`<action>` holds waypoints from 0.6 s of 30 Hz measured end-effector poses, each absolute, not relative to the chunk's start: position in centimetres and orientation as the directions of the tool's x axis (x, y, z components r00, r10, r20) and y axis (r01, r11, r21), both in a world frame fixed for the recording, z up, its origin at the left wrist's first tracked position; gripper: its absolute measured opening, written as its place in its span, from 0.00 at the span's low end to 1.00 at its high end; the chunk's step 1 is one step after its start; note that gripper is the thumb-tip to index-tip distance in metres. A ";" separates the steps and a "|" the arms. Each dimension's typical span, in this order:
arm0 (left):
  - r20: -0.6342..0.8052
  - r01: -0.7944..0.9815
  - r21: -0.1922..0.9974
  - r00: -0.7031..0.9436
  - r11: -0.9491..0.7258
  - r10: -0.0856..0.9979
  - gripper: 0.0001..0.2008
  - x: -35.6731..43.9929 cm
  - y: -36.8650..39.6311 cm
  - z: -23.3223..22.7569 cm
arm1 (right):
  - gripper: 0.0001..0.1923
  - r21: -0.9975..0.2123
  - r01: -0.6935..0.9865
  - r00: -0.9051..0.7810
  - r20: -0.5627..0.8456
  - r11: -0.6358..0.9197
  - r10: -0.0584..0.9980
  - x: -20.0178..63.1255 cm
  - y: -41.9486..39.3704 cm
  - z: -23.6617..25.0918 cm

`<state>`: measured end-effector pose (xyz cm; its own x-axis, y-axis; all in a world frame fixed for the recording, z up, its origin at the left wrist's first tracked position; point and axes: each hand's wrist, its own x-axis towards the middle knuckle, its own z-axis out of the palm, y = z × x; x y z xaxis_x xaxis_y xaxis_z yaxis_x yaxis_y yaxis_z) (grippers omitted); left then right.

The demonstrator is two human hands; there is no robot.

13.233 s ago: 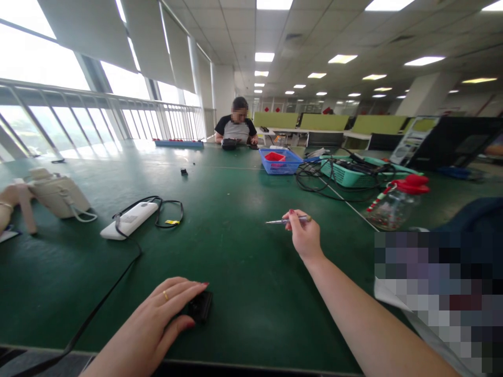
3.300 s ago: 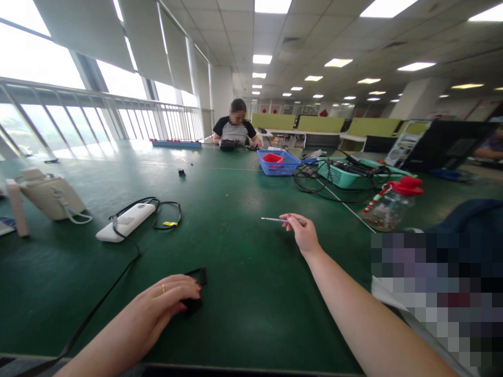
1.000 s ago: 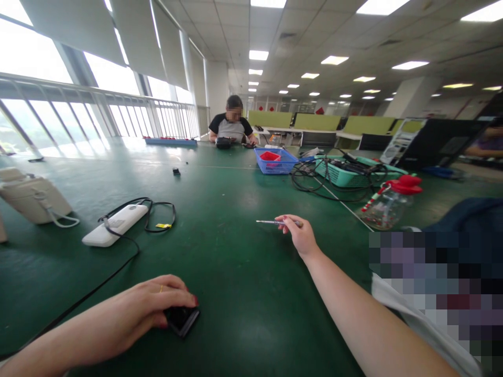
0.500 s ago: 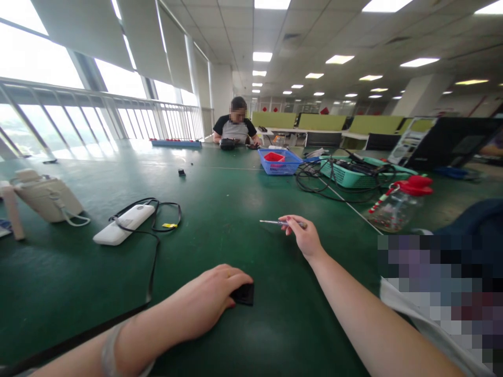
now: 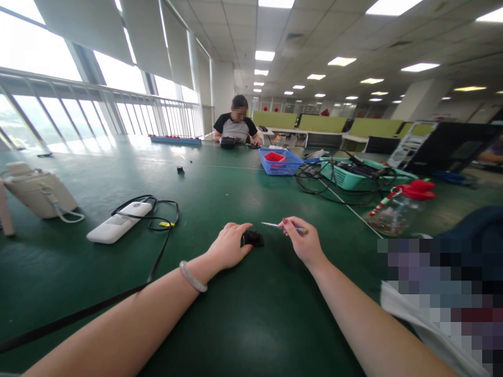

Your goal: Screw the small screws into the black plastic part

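My left hand (image 5: 229, 245), with a pale bangle (image 5: 193, 277) at its wrist, grips a small flat black piece (image 5: 254, 239) between thumb and fingers at the middle of the green table (image 5: 251, 324). What exactly the piece is, I cannot tell. To its right, my right hand (image 5: 304, 240) is closed around the handle of a slim screwdriver (image 5: 277, 225). The thin metal shaft points left, and its tip is just above and right of the black piece, apart from it in the picture.
A white handheld device (image 5: 120, 224) with a black strap lies left, beyond it a beige bottle (image 5: 41, 191). Ahead stand a blue basket (image 5: 281, 165) and a green basket (image 5: 346, 180) with tangled cables. A red-lidded jar (image 5: 396, 212) is right. A person (image 5: 236, 125) sits opposite.
My left hand has moved forward with the black piece, away from my body and close to the screwdriver tip. My right hand has stayed nearly in place, still holding the screwdriver.
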<state>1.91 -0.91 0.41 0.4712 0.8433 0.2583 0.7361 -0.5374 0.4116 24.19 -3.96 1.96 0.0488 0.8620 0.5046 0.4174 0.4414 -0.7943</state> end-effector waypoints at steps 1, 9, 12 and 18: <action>0.276 0.733 0.410 0.466 -0.542 0.840 0.28 1.7 -0.8 0.3 | 0.22 -0.765 0.449 0.028 0.529 0.462 0.848 23.9 -4.3 2.2; 0.329 0.688 0.426 0.487 -0.588 0.809 0.17 1.9 -0.2 0.1 | 0.18 -0.433 0.570 -0.251 0.717 0.698 0.650 22.0 -6.2 3.2; 0.314 0.710 0.441 0.451 -0.549 0.835 0.16 2.1 -0.2 -0.1 | 0.17 -0.406 0.563 -0.277 0.728 0.720 0.627 21.8 -6.4 3.4; 0.298 0.734 0.455 0.407 -0.503 0.863 0.17 2.2 0.0 -0.2 | 0.13 -0.375 0.558 -0.336 0.714 0.740 0.615 21.6 -6.4 3.3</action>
